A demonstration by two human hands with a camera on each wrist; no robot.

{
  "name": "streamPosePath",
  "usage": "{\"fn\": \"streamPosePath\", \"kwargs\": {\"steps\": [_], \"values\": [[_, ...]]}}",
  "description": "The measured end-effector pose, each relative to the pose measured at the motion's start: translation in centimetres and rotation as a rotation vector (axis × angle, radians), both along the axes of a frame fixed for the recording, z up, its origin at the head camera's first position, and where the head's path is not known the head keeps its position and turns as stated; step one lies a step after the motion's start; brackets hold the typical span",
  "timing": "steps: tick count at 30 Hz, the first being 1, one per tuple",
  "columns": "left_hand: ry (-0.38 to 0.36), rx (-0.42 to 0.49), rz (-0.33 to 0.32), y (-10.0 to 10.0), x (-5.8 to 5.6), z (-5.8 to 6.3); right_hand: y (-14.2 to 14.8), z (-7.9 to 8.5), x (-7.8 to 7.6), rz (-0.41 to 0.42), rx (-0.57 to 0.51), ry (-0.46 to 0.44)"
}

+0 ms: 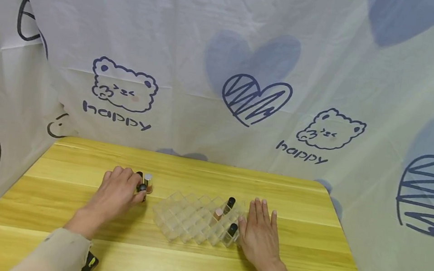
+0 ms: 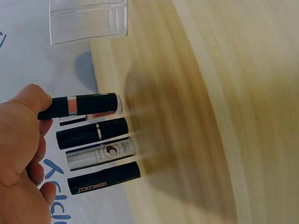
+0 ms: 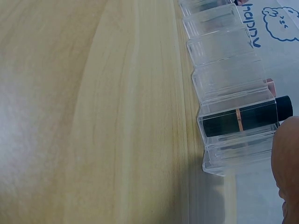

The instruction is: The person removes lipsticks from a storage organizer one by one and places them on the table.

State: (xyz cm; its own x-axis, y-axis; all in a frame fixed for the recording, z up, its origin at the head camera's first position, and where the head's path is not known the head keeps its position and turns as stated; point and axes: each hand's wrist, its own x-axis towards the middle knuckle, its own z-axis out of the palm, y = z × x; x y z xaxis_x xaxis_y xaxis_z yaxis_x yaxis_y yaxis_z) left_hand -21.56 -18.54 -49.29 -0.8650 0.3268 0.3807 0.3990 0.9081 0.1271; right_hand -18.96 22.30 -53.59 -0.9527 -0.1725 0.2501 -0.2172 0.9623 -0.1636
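Note:
My left hand (image 1: 116,193) pinches the top of a black lipstick tube (image 2: 91,105) with a pinkish band. Beside that tube stand a black tube with a thin silver band (image 2: 92,134), a silver tube (image 2: 100,153) and a black tube with lettering (image 2: 103,178). Another tube is mostly hidden behind the held one. To their right sits a clear lipstick organizer (image 1: 185,223) with diamond-shaped compartments. Several lipsticks, including a black one (image 3: 240,116), stand in its right part. My right hand (image 1: 261,239) lies with straight fingers at the organizer's right end, its thumb against or very near it.
The yellow wood-grain table (image 1: 135,257) carries everything. A white curtain (image 1: 186,117) with printed hearts and bears hangs along the table's back and sides.

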Motion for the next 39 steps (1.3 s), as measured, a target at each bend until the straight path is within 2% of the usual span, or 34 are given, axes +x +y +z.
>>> {"fn": "streamPosePath", "kwargs": {"steps": [12,39], "values": [[-0.011,-0.01,0.019,0.42,-0.51,-0.8,-0.05,0.12,0.06,-0.004,-0.005,-0.006],[-0.024,-0.009,0.041,0.35,-0.64,-0.63,-0.09,0.18,0.07,-0.016,-0.02,-0.024]]}}
